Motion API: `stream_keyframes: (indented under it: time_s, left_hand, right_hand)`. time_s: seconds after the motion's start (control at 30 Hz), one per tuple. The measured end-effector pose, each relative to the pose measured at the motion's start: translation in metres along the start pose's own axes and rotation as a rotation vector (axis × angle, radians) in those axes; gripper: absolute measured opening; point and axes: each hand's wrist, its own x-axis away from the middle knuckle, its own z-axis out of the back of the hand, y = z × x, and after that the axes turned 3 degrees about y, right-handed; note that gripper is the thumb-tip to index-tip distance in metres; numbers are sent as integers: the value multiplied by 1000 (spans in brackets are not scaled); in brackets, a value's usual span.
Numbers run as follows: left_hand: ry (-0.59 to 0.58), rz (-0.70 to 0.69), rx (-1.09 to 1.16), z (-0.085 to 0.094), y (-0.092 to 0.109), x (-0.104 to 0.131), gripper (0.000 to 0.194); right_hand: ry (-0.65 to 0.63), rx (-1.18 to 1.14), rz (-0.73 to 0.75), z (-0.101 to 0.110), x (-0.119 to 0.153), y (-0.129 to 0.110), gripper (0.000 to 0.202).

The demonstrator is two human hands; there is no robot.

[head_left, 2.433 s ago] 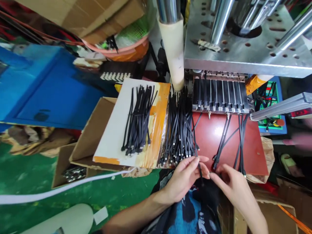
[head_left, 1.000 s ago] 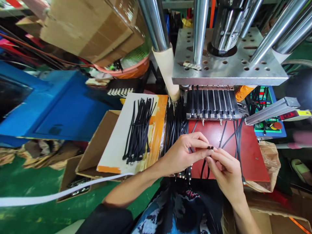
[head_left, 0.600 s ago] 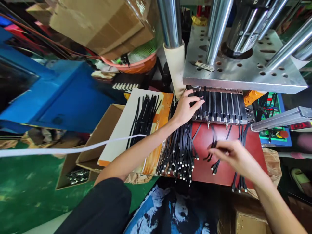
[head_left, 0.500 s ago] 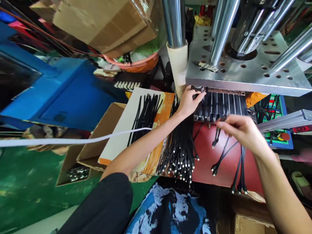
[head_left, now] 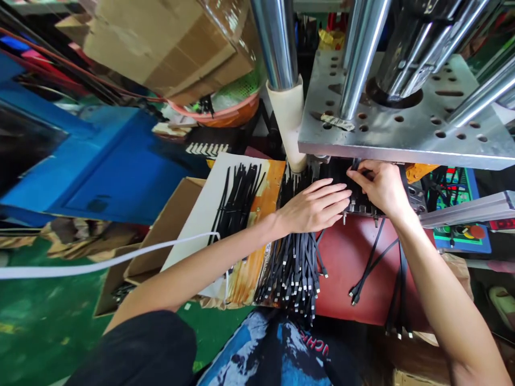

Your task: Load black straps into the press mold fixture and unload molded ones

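My left hand (head_left: 316, 207) lies palm down with its fingers stretched out, over the front left edge of a dark metal mould (head_left: 336, 169). Beneath its wrist spreads a thick bundle of black USB cables (head_left: 295, 273) with pale metal plug tips. At the mould, below the press plate, the fingers of my right hand (head_left: 380, 185) are pinched on a dark piece that looks like a black cable end; the fingers partly hide it. More cables (head_left: 368, 268) hang from the mould's front over a red surface (head_left: 338, 262).
Above the mould is a thick steel plate (head_left: 362, 140) with holes and chrome posts. Black strips (head_left: 240, 195) lie on a white board at left, beside open cardboard boxes (head_left: 169, 225). A control panel (head_left: 462, 198) stands at right, a blue machine (head_left: 100, 161) far left.
My left hand has come back from the mould's rear left corner and flattened out. My right hand has moved from in front of the mould up to it, with the cable it carried.
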Motion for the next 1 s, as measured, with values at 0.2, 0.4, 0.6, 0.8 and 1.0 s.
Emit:
stream_keyframes:
  time_s: [0.2, 0.4, 0.6, 0.8, 1.0]
  left_hand:
    - [144, 171, 34, -11, 10, -9, 23]
    - [164, 149, -83, -16, 15, -11, 22]
    - [78, 213, -117, -9, 32, -14, 29]
    - [-31, 316, -173, -15, 55, -18, 47]
    - [-112, 408, -189, -18, 72, -19, 64]
  right_hand:
    - [-66, -198, -66, 3, 2, 7, 40]
    - [-72, -247, -84, 4, 2, 7, 42]
    - [-80, -244, -59, 5, 3, 9, 34]
    - [22, -124, -56, 1, 3, 3, 23]
    - [38, 374, 141, 10, 56, -13, 42]
